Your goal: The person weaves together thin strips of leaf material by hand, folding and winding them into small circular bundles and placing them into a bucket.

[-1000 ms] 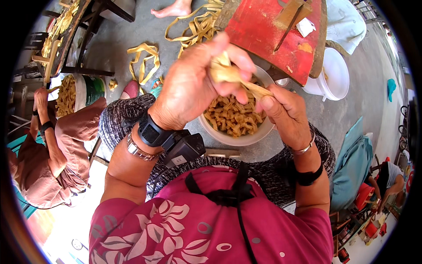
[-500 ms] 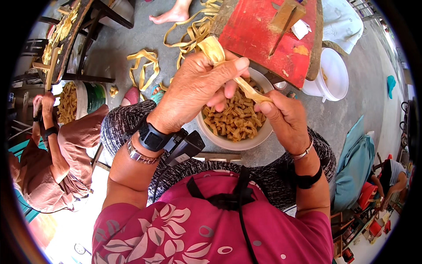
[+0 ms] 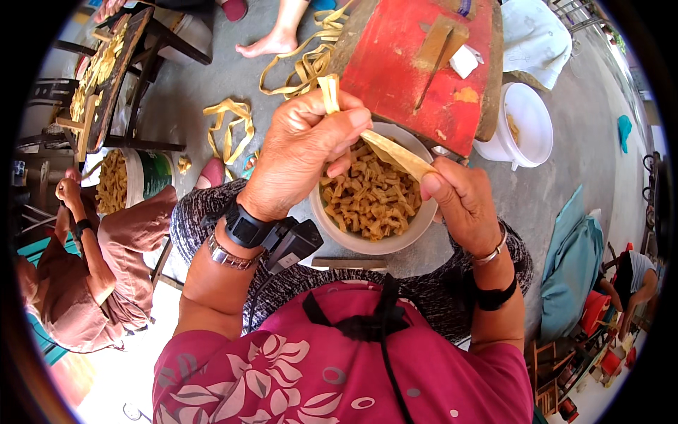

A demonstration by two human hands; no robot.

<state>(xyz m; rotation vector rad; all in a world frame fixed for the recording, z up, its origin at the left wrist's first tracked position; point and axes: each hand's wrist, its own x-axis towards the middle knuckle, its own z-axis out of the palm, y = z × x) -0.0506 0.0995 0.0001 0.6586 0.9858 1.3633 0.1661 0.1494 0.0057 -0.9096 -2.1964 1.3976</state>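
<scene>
A flat, pale yellow strip stretches between my two hands. My left hand is closed on its upper end, thumb pressed against the fingers, and a short folded piece pokes up above the fist. My right hand pinches the lower right end between thumb and fingers. Below both hands stands a white bowl, filled with many short, tan, knot-like pieces. Part of its rim is hidden behind my left hand.
Ahead is a wooden bench with a red top bearing a wooden block. Loose yellow strips lie beyond my left hand. A white bucket stands right. At left, another person sits by a bucket of similar pieces.
My hands have drawn slightly apart, and the strip between them shows longer and flatter. Both hands still hold it. The person at left has lowered their hands.
</scene>
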